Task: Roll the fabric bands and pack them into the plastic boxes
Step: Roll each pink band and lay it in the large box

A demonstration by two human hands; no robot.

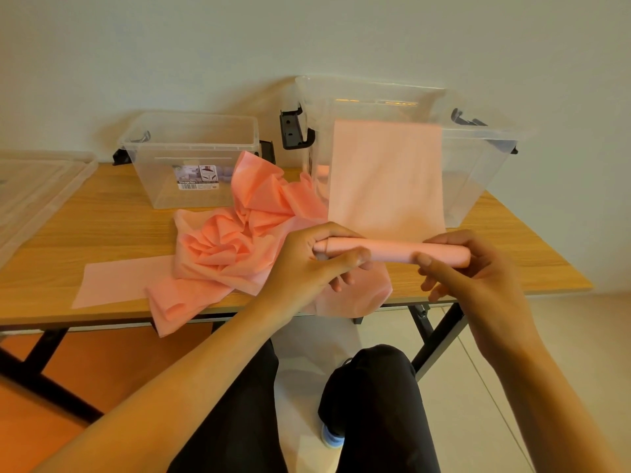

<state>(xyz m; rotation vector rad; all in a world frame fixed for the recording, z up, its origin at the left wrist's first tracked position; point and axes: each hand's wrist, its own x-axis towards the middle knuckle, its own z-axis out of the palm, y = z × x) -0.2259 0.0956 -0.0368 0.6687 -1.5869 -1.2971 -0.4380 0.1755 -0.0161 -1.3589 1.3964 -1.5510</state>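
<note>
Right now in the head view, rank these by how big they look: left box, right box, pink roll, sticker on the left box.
1. right box
2. left box
3. roll, though it is held nearer the camera, which flatters it
4. sticker

Two hands were in view, the left hand (307,264) and the right hand (478,278), and between them they gripped one partly rolled band (392,252). Two clear plastic boxes stood beyond the hands: one small box (164,179) past the left hand, bearing one label (198,178), and one large box (478,172) past the right hand. One flat band (119,281) lay left of the left hand. The crumpled heap (232,244) beside that hand was too tangled to count. One table (102,216) carried everything, and far left of the hands lay at least one clear lid (34,189).
</note>
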